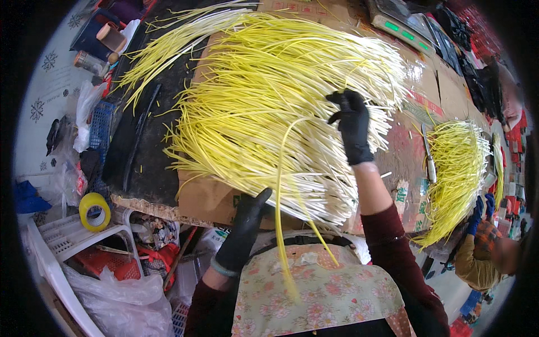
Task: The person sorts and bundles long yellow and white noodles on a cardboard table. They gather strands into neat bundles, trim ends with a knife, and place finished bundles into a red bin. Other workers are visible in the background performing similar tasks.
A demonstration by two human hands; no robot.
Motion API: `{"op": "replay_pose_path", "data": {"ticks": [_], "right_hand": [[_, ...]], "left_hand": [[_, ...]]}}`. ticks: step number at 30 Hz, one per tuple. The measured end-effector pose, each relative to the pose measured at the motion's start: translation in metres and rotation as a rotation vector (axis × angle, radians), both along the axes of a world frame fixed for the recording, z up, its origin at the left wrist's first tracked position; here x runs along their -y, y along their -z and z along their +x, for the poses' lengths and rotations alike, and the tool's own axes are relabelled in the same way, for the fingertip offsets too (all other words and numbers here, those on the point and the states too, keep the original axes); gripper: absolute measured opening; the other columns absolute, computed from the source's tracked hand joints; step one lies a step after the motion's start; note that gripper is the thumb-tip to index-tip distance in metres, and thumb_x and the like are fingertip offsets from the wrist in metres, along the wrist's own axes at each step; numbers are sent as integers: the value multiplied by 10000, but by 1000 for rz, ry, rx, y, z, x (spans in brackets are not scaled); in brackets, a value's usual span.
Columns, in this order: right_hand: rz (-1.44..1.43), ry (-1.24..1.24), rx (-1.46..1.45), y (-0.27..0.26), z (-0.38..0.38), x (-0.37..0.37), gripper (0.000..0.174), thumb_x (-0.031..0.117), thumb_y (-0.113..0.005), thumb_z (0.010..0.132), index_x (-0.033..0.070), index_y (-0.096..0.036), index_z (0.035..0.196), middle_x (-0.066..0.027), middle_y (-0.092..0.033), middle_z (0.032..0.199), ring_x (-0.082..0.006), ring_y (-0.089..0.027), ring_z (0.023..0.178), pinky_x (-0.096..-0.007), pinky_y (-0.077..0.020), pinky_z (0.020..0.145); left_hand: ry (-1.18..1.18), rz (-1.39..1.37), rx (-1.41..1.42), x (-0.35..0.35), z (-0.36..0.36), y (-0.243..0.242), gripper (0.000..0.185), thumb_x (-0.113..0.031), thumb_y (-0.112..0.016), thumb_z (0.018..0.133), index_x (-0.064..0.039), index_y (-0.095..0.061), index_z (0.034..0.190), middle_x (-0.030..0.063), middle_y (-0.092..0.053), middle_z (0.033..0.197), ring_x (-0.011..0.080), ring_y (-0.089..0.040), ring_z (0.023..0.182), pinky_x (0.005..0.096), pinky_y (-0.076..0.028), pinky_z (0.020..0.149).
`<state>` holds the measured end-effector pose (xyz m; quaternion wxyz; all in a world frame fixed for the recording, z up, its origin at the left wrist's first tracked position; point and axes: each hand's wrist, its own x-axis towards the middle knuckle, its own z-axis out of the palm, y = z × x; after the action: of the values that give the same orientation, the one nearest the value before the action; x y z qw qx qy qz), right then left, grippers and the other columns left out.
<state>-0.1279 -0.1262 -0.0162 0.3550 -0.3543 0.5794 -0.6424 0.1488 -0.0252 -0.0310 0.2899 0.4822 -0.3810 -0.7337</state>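
A broad heap of yellow-and-white stalks (252, 101), apparently blanched chives, lies with its white ends towards the right. My right hand (353, 124) in a black glove is over the white part, thumb and forefinger apart with a gap between them. Near that thumb, a long loose stalk (278, 198) arches down over my apron (316, 295), its lower end blurred. At the heap's near edge is my left hand (248, 227), also black-gloved, thumb raised beside the stalks. Its other fingers are hard to make out, so any grip is unclear.
A smaller stalk pile (454, 172) lies right, beside a knife (429, 158). Digital scales (400, 29) stand at the back right. Yellow tape (94, 212) rests on a white plastic chair (71, 236) at left. A co-worker's blue-gloved hands (480, 212) are far right.
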Motion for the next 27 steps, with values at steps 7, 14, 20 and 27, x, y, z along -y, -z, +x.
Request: {"op": "replay_pose_path", "data": {"ticks": [7, 14, 20, 27], "right_hand": [[374, 481, -600, -14, -127, -250, 229, 17, -630, 822, 5, -593, 1048, -41, -603, 957, -128, -552, 862, -270, -465, 747], [868, 695, -1100, -21, -119, -413, 508, -32, -592, 806, -10, -422, 1284, -150, -489, 1271, -255, -492, 1129, -336, -386, 974], [206, -27, -829, -1, 7, -205, 479, -30, -610, 800, 47, -502, 1260, -79, -542, 1250, -215, -509, 1126, -342, -393, 946], [237, -802, -1189, -9, 117, -134, 470, 221, -609, 804, 6, -512, 1210, -193, -513, 1234, -361, -518, 1007, -431, -414, 861]], "left_hand": [[-270, 118, -212, 21, -37, 19, 394, -127, -635, 828, 20, -522, 1175, 99, -573, 1128, 198, -536, 1052, 324, -418, 931], [-362, 92, -213, -31, 1, 31, 358, -42, -623, 796, 4, -524, 1137, 88, -568, 1117, 209, -548, 1031, 320, -428, 929], [-316, -58, -282, -45, 17, 74, 256, 33, -489, 841, 13, -565, 1085, 101, -580, 1030, 179, -544, 975, 316, -424, 890], [-158, -510, 96, -48, 16, 62, 391, 93, -416, 835, -8, -557, 1186, 121, -585, 1137, 194, -542, 1053, 313, -412, 919]]}}
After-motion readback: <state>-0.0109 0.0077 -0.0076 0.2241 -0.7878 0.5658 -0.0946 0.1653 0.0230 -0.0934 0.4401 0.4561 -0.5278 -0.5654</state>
